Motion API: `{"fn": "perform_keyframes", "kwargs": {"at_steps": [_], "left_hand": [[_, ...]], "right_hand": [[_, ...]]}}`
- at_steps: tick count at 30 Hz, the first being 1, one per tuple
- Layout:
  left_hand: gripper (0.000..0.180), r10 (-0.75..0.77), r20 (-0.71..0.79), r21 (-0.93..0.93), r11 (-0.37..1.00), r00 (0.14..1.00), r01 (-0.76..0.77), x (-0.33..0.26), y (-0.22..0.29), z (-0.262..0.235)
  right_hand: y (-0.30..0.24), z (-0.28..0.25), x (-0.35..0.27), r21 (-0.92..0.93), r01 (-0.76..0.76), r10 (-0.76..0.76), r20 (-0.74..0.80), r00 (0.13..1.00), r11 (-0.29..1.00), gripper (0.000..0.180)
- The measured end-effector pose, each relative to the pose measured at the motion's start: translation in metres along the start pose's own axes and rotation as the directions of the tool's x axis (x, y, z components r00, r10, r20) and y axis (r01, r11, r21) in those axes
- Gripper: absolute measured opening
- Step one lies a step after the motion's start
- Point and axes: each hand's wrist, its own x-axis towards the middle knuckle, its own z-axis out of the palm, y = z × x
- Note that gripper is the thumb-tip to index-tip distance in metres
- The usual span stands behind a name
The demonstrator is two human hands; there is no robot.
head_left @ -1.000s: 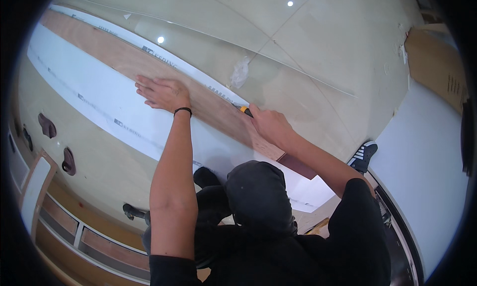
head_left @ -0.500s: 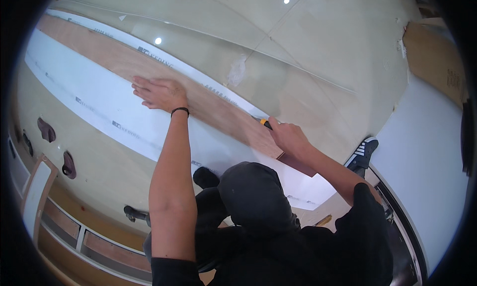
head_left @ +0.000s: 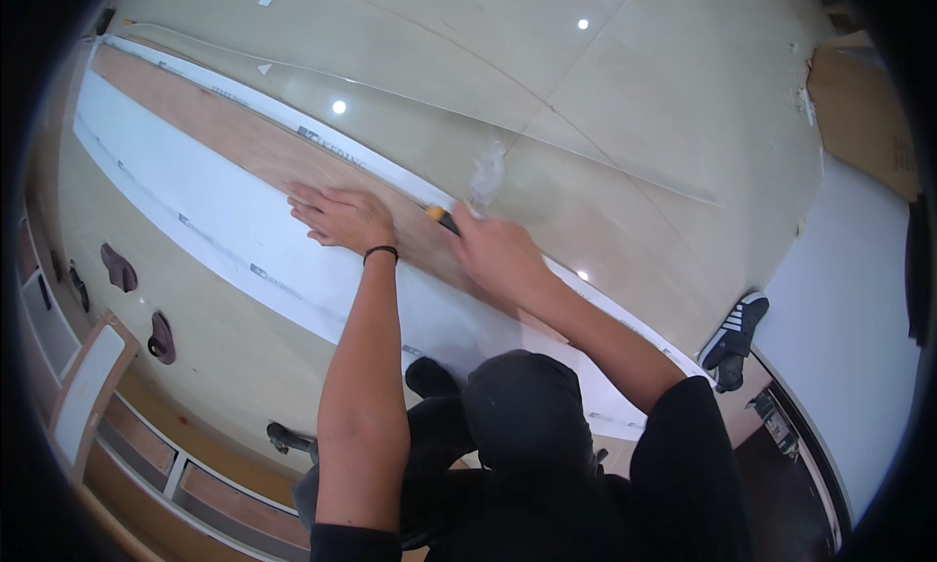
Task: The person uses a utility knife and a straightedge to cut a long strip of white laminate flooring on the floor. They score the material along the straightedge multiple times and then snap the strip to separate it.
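Observation:
A long reddish-brown wooden strip (head_left: pixel 229 124) lies on a long white sheet (head_left: pixel 220 186) printed with dark marks, which shows on both sides of it. My left hand (head_left: pixel 344 217) presses flat on the strip and the sheet beside it, fingers stretched toward the upper left. To its right, my right hand (head_left: pixel 493 249) is closed around a utility knife (head_left: pixel 441 218) with a yellow and black handle. The knife's front end is at the strip's far edge, near the sheet's narrow far border; its blade is too small to make out.
A thin pale strip (head_left: pixel 429 103) and crumpled clear plastic (head_left: pixel 488 171) lie on the tiled floor (head_left: pixel 664 210) beyond. Brown slippers (head_left: pixel 119 267) and a wooden drawer frame (head_left: pixel 220 492) are at left. At right are a dark striped shoe (head_left: pixel 737 326), a white panel (head_left: pixel 847 318) and cardboard (head_left: pixel 864 118).
My right hand has slid up and left along the sheet's far edge with the knife, closer to my left hand. The left hand stays pressed on the strip; the view has shifted slightly.

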Motion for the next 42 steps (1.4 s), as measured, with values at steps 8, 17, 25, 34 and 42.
{"fn": "perform_keyframes", "kwargs": {"at_steps": [8,17,25,34,42], "left_hand": [[0.058,-0.033,0.049,-0.039,0.999,0.998,0.035,-0.001,0.003,-0.005],[0.059,-0.023,0.058,-0.039,0.999,0.998,0.026,-0.002,0.002,-0.005],[0.058,0.001,0.018,-0.043,0.999,1.000,-0.001,-0.002,-0.003,0.000],[0.058,0.028,0.019,-0.043,0.999,0.999,-0.027,0.001,-0.010,0.003],[0.059,0.018,0.035,-0.034,0.999,0.999,-0.016,0.001,-0.005,0.002]], "right_hand": [[-0.048,0.024,0.134,0.058,0.073,-0.073,0.001,0.997,0.996,0.027],[-0.049,0.031,0.146,0.046,0.086,-0.087,0.023,0.996,0.995,0.026],[-0.050,0.025,0.146,-0.017,0.110,-0.109,0.031,0.994,0.994,0.028],[-0.052,0.036,0.133,-0.107,0.093,-0.098,-0.038,0.995,0.990,0.029],[0.004,0.010,0.055,-0.188,0.053,-0.021,0.171,0.985,0.981,0.016]]}}
